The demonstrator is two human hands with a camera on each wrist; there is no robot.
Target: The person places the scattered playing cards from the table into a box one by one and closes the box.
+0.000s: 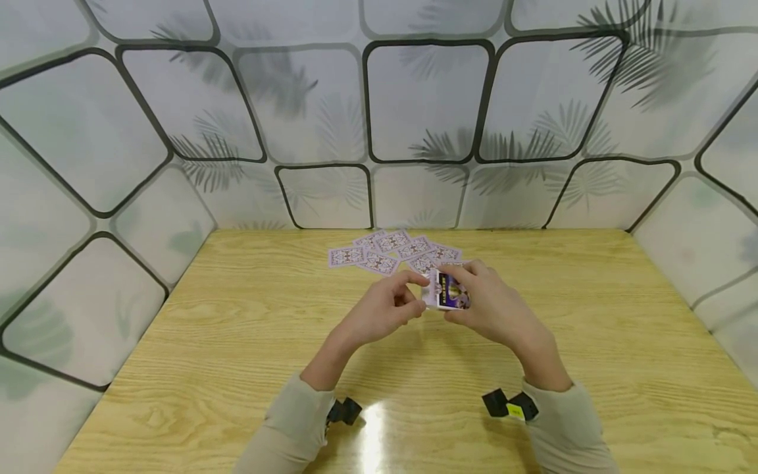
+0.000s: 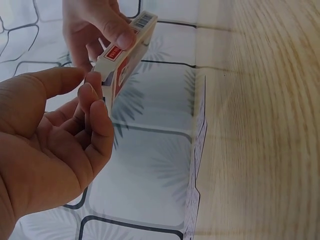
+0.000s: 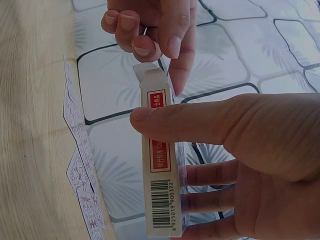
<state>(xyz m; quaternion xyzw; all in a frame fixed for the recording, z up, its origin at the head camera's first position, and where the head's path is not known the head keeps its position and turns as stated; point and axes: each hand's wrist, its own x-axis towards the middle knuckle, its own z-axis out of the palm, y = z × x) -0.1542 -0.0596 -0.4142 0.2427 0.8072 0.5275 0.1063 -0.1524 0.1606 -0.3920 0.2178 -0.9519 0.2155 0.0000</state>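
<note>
A small playing-card box [image 1: 454, 293] with a purple picture face is held above the table. My right hand [image 1: 496, 304] grips it from the right; in the right wrist view the thumb [image 3: 172, 122] presses the narrow side with the red label and barcode, fingers behind. At its left end, a pale flap [image 3: 146, 73] stands out. My left hand [image 1: 386, 306] has index finger and thumb at the two sides of this end, its other fingers curled below. Just beyond the hands, several playing cards [image 1: 379, 263] lie overlapped, patterned backs up. The inside of the box is hidden.
The light wooden table [image 1: 237, 355] runs back to a patterned cloth wall [image 1: 426, 99], with more cloth at both sides. Black wrist cameras [image 1: 345, 411] sit on both sleeves near the front.
</note>
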